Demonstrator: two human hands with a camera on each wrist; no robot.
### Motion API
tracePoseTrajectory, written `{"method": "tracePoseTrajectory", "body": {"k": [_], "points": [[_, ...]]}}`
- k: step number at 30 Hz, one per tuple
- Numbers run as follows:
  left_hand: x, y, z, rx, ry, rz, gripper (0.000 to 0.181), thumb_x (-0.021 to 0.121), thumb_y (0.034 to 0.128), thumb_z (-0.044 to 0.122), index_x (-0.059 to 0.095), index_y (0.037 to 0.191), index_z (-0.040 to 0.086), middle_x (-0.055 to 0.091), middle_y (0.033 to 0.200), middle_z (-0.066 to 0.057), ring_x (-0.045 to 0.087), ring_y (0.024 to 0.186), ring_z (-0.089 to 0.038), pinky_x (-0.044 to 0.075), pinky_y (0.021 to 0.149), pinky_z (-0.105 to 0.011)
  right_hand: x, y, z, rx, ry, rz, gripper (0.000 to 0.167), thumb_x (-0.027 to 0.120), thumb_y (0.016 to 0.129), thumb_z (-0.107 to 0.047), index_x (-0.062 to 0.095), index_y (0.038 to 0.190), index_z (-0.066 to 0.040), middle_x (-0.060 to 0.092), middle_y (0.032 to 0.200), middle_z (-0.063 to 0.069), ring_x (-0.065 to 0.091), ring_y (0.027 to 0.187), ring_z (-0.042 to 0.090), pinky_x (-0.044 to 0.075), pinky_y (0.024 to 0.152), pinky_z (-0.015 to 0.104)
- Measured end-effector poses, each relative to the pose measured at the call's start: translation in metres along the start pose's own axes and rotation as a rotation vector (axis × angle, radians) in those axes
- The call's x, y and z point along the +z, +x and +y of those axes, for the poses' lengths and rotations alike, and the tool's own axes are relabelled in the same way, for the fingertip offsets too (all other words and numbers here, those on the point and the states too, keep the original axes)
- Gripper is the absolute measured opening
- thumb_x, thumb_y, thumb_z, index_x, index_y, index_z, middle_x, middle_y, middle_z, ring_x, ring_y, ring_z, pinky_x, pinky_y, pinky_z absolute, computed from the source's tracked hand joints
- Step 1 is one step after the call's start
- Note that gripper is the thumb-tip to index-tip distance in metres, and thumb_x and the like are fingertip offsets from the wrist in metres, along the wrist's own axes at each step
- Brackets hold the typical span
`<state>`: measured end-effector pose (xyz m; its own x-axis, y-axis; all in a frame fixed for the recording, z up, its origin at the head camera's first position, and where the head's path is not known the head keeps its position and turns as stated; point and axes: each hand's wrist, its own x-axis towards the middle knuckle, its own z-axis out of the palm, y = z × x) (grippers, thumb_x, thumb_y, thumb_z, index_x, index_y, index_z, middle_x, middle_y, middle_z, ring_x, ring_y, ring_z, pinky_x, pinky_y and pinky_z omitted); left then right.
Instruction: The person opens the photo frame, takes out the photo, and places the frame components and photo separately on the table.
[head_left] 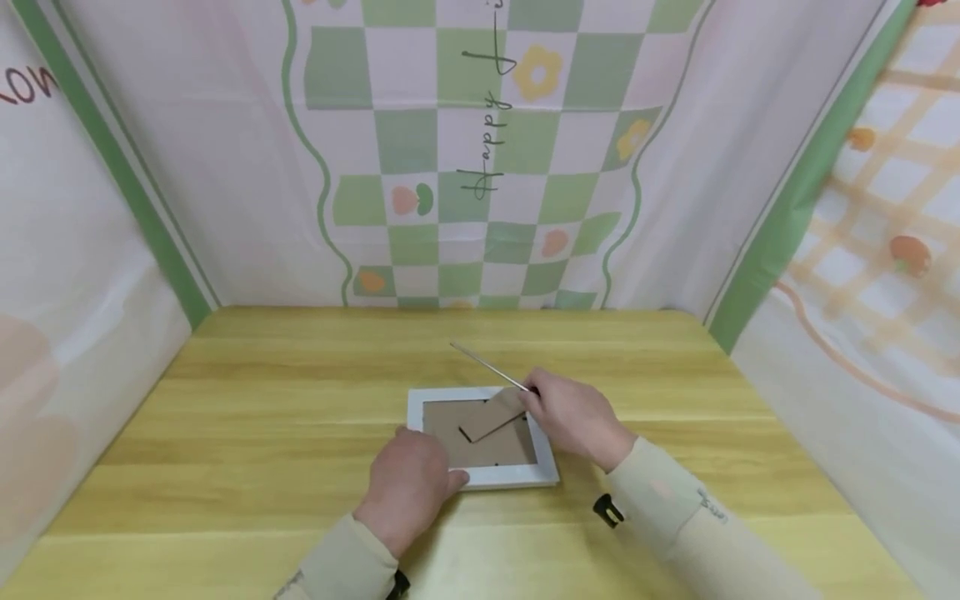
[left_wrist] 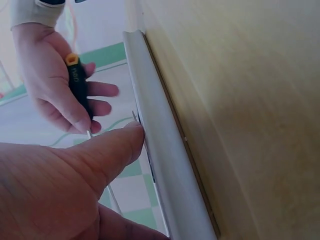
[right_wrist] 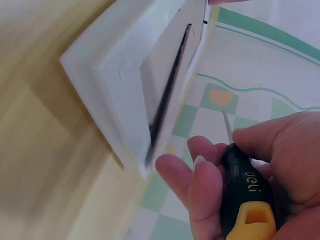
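A white picture frame lies back side up on the table, showing its brown backing board and a fold-out stand leg. My left hand grips the frame at its near left corner, the thumb along the near edge. Over the frame's right side, my right hand holds a screwdriver with a black and yellow handle. Its thin metal shaft points to the far left, above the table and off the frame. In the right wrist view, some fingers of that hand are extended near the frame's edge.
The wood-grain table reaches back to a hanging cloth with green and white checks. More printed cloth hangs at both sides. A black clip is beside the right sleeve.
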<state>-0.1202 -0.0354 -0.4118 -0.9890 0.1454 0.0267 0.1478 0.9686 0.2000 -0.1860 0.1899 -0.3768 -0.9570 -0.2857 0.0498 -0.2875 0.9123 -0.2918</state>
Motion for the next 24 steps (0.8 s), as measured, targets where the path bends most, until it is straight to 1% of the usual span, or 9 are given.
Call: {"method": "tracePoseTrajectory", "body": {"k": [2, 4, 6, 8, 12, 16, 19, 21, 24], "points": [[-0.001, 0.0, 0.0, -0.002, 0.036, 0.01, 0.069, 0.081, 0.0818, 0.061, 0.07, 0.081, -0.007, 0.071, 0.115, -0.032, 0.073, 0.092, -0.04, 0.063, 0.064, -0.044, -0.006, -0.005, 0.001, -0.037, -0.041, 0.024, 0.019, 0.055, 0.107, -0.027, 0.068, 0.108, -0.013, 0.063, 0.077, -0.006, 0.053, 0.061, 0.01, 0.045, 0.055, 0.031], [-0.002, -0.001, 0.0, 0.007, 0.071, 0.022, 0.087, 0.08, 0.0786, 0.066, 0.069, 0.109, -0.014, 0.063, 0.131, -0.035, 0.072, 0.098, -0.04, 0.063, 0.067, -0.044, -0.014, -0.011, 0.001, -0.078, -0.087, 0.055, 0.018, 0.058, 0.106, -0.027, 0.07, 0.107, -0.014, 0.065, 0.077, -0.008, 0.052, 0.059, 0.008, 0.045, 0.054, 0.03], [-0.001, 0.0, 0.0, 0.043, 0.11, 0.033, 0.103, 0.078, 0.0767, 0.071, 0.059, 0.133, -0.014, 0.057, 0.142, -0.034, 0.069, 0.106, -0.038, 0.063, 0.073, -0.044, -0.022, -0.015, 0.001, -0.118, -0.133, 0.081, 0.015, 0.061, 0.105, -0.026, 0.071, 0.107, -0.015, 0.067, 0.077, -0.009, 0.051, 0.057, 0.006, 0.045, 0.052, 0.029], [0.0, 0.001, -0.001, 0.095, 0.123, 0.047, 0.104, 0.076, 0.0769, 0.073, 0.057, 0.14, -0.007, 0.053, 0.148, -0.032, 0.066, 0.114, -0.039, 0.062, 0.08, -0.046, -0.03, -0.02, 0.001, -0.168, -0.186, 0.11, 0.012, 0.065, 0.102, -0.025, 0.072, 0.107, -0.017, 0.068, 0.076, -0.01, 0.049, 0.054, 0.005, 0.043, 0.048, 0.028], [0.006, 0.006, 0.0, 0.211, 0.12, 0.112, 0.096, 0.076, 0.0768, 0.073, 0.062, 0.139, 0.001, 0.059, 0.142, -0.028, 0.064, 0.117, -0.039, 0.06, 0.086, -0.049, -0.048, -0.025, -0.001, -0.286, -0.299, 0.172, 0.008, 0.073, 0.096, -0.02, 0.075, 0.104, -0.021, 0.07, 0.073, -0.01, 0.048, 0.05, 0.004, 0.04, 0.043, 0.028], [0.013, 0.012, 0.003, 0.305, 0.171, 0.162, 0.093, 0.075, 0.0769, 0.075, 0.065, 0.133, 0.001, 0.067, 0.129, -0.02, 0.065, 0.11, -0.033, 0.059, 0.085, -0.043, -0.063, -0.027, -0.008, -0.329, -0.375, 0.16, 0.016, 0.07, 0.093, -0.012, 0.069, 0.084, -0.026, 0.053, 0.06, -0.014, 0.042, 0.05, 0.004, 0.033, 0.04, 0.028], [0.016, 0.014, 0.006, 0.335, 0.201, 0.153, 0.093, 0.074, 0.0772, 0.076, 0.066, 0.133, 0.001, 0.069, 0.128, -0.015, 0.065, 0.105, -0.031, 0.058, 0.08, -0.039, -0.071, -0.027, -0.013, -0.329, -0.414, 0.116, 0.028, 0.067, 0.09, -0.008, 0.057, 0.071, -0.026, 0.036, 0.056, -0.012, 0.034, 0.051, 0.006, 0.027, 0.041, 0.027], [0.017, 0.015, 0.008, 0.337, 0.208, 0.142, 0.093, 0.074, 0.0771, 0.077, 0.066, 0.134, 0.003, 0.069, 0.129, -0.014, 0.065, 0.102, -0.031, 0.058, 0.074, -0.039, -0.076, -0.027, -0.016, -0.35, -0.44, 0.11, 0.028, 0.071, 0.089, -0.009, 0.06, 0.071, -0.027, 0.039, 0.056, -0.013, 0.036, 0.051, 0.005, 0.028, 0.041, 0.027], [0.018, 0.015, 0.011, 0.331, 0.206, 0.136, 0.09, 0.075, 0.0763, 0.075, 0.067, 0.132, 0.005, 0.07, 0.125, -0.011, 0.064, 0.096, -0.03, 0.056, 0.067, -0.038, -0.083, -0.024, -0.022, -0.37, -0.464, 0.099, 0.034, 0.072, 0.087, -0.008, 0.054, 0.064, -0.026, 0.035, 0.056, -0.013, 0.033, 0.052, 0.006, 0.028, 0.042, 0.027]]}}
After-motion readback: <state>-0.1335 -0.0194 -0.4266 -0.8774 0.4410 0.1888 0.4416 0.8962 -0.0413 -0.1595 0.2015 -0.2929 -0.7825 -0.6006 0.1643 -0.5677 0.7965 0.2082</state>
